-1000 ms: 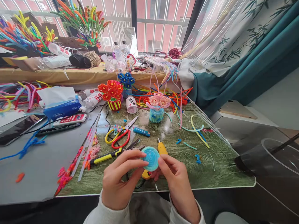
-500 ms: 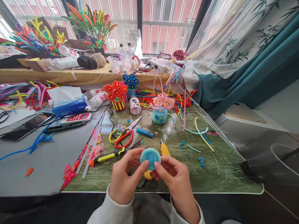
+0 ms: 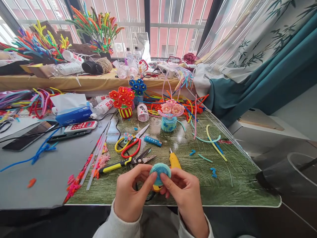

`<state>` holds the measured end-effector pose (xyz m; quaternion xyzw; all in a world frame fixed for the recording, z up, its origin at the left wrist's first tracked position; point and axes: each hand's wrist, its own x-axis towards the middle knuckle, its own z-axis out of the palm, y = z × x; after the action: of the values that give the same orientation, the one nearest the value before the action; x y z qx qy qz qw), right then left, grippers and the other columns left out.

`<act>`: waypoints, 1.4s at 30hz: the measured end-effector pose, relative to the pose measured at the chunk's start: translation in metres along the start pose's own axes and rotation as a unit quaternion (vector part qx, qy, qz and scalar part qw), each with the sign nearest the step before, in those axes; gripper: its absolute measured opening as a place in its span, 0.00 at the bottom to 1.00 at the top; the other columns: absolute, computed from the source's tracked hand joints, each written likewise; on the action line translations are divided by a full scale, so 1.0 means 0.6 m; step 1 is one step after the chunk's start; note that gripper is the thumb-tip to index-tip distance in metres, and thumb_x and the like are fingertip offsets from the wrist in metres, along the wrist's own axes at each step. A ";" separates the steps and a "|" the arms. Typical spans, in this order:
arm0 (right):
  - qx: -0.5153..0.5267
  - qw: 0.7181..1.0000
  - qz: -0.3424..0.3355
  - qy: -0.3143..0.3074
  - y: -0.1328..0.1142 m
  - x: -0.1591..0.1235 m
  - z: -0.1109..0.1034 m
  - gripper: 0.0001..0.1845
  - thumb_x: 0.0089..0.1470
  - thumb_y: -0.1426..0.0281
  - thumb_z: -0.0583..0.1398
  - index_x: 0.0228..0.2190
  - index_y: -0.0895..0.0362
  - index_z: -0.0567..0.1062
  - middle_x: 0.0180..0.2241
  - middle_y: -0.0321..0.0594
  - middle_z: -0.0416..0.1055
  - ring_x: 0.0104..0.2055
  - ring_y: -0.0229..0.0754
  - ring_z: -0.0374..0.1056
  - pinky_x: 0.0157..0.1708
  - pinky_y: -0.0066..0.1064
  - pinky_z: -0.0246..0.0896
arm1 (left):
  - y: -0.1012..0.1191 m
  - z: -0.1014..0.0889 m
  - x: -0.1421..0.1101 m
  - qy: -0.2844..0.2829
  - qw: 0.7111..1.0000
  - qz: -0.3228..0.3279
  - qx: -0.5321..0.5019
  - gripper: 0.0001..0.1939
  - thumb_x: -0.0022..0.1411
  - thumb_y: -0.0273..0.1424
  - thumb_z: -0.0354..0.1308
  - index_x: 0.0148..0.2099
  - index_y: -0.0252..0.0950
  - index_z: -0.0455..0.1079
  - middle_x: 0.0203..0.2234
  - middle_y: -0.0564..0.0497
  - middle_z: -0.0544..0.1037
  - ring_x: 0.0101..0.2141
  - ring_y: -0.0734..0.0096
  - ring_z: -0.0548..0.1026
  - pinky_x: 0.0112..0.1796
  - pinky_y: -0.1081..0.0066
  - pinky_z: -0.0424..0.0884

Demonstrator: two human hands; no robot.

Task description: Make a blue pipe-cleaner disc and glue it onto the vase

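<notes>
My left hand [image 3: 131,193] and my right hand [image 3: 184,191] together pinch a small round blue coil of fuzzy pipe cleaner [image 3: 159,172] above the near edge of the green wood-grain mat [image 3: 230,185]. Fingers and thumbs of both hands press on its rim. The coil tilts so its upper edge faces me. Just behind it lies a yellow glue gun [image 3: 174,161], partly hidden by my fingers. Yellow-handled pliers [image 3: 123,162] lie to the left of my hands.
Red and yellow scissors [image 3: 131,142], a blue lighter [image 3: 152,141] and cut pipe cleaner bits [image 3: 210,140] lie on the mat. Finished pipe cleaner flower pots [image 3: 169,115] stand further back. A tissue pack [image 3: 71,110], calculator [image 3: 80,126] and tablet [image 3: 23,138] sit left.
The coil has dropped slightly and tipped from facing me flat to a tilted, edge-on angle. My fingers have shifted round its rim. The view has shifted a little.
</notes>
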<state>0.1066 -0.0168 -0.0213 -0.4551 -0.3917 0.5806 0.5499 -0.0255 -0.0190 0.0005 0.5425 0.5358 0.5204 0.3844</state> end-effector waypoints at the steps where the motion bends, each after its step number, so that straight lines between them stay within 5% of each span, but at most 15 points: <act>1: 0.003 1.000 0.004 -0.004 0.000 0.001 -0.001 0.12 0.46 0.61 0.69 0.24 0.57 0.80 0.16 0.36 0.73 0.16 0.36 0.69 0.14 0.22 0.63 | -0.001 0.000 0.000 0.006 1.000 0.002 0.007 0.07 0.55 0.35 0.64 0.33 0.37 0.75 0.18 0.56 0.74 0.19 0.76 0.71 0.21 0.79 0.68; 6: 0.028 0.999 0.007 -0.036 0.003 0.007 -0.007 0.13 0.47 0.60 0.69 0.30 0.58 0.82 0.19 0.38 0.76 0.19 0.37 0.71 0.18 0.24 0.66 | -0.008 -0.002 0.001 0.032 0.999 0.002 0.002 0.07 0.54 0.36 0.64 0.34 0.37 0.76 0.18 0.56 0.73 0.18 0.77 0.70 0.21 0.78 0.68; 13: 0.030 1.000 0.000 0.001 0.006 0.004 -0.007 0.11 0.45 0.62 0.70 0.29 0.56 0.81 0.22 0.38 0.78 0.21 0.40 0.74 0.21 0.26 0.70 | -0.004 0.000 0.002 0.050 0.999 0.009 -0.004 0.08 0.54 0.35 0.65 0.35 0.38 0.76 0.21 0.56 0.76 0.20 0.76 0.72 0.24 0.77 0.70; 25: 0.034 0.999 0.000 -0.002 0.004 0.003 -0.002 0.10 0.44 0.62 0.70 0.28 0.55 0.81 0.24 0.38 0.79 0.24 0.40 0.74 0.24 0.25 0.72 | -0.001 -0.009 0.005 -0.040 0.997 0.023 0.058 0.07 0.57 0.35 0.62 0.34 0.37 0.77 0.22 0.55 0.78 0.22 0.75 0.73 0.25 0.77 0.68; 33: 0.001 1.000 -0.016 0.026 0.001 0.000 0.007 0.09 0.45 0.62 0.70 0.25 0.54 0.80 0.21 0.36 0.77 0.22 0.38 0.72 0.21 0.23 0.69 | -0.006 -0.009 0.003 -0.046 0.997 0.027 0.060 0.10 0.58 0.38 0.61 0.34 0.36 0.77 0.23 0.53 0.78 0.23 0.73 0.74 0.26 0.76 0.69; 42: -0.013 1.000 0.004 -0.028 0.009 0.003 0.001 0.11 0.46 0.60 0.68 0.28 0.54 0.81 0.26 0.40 0.78 0.26 0.43 0.73 0.27 0.30 0.71 | -0.009 -0.009 0.006 -0.037 0.997 0.024 0.066 0.11 0.58 0.39 0.61 0.33 0.36 0.76 0.23 0.53 0.78 0.22 0.74 0.72 0.24 0.76 0.68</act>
<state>0.1046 -0.0153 -0.0266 -0.4473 -0.4127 0.5898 0.5308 -0.0320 -0.0158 -0.0036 0.5983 0.5408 0.4732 0.3546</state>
